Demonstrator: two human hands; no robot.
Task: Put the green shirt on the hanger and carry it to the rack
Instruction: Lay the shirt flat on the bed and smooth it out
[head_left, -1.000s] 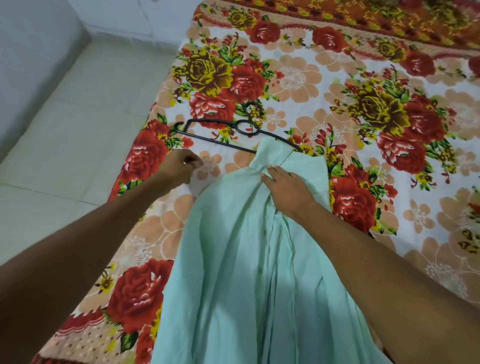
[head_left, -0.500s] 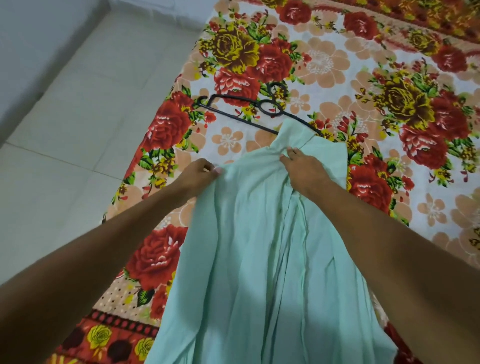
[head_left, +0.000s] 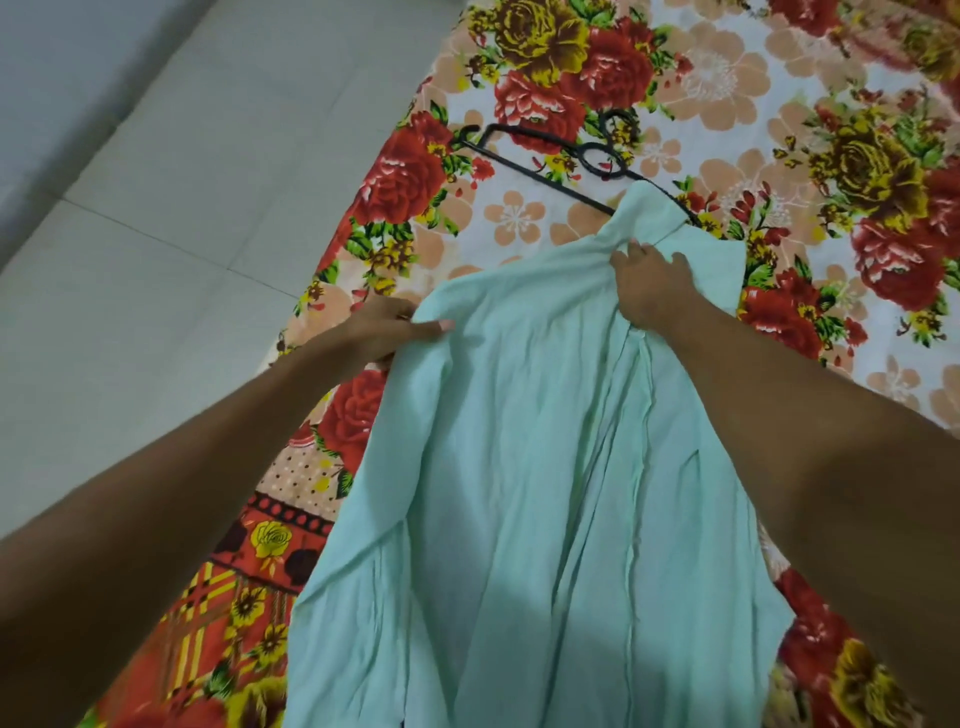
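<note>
A green shirt (head_left: 545, 467) lies on a floral bed (head_left: 779, 78), its collar over a black hanger (head_left: 540, 136). The left hand (head_left: 384, 330) pinches one shoulder; the right hand (head_left: 652, 283) grips near the collar. Hanging is underway; next, that shoulder likely needs pulling over the bare hanger arm.

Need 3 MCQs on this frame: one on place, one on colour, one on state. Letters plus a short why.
1. Where does the hanger lie?
A. on the floor
B. on the floral bedspread, beyond the shirt's collar
C. in the left hand

2. What colour is the hanger?
A. black
B. white
C. pink

3. What is the left hand doing?
A. hanging idle
B. holding the hanger
C. pinching the shoulder edge of the green shirt

Key: 1 B, its bar runs under the collar tip on the bedspread. 2 A, dark wire against the flowers. 3 C, thumb lies over the cloth edge; the right hand grips the collar.
</note>
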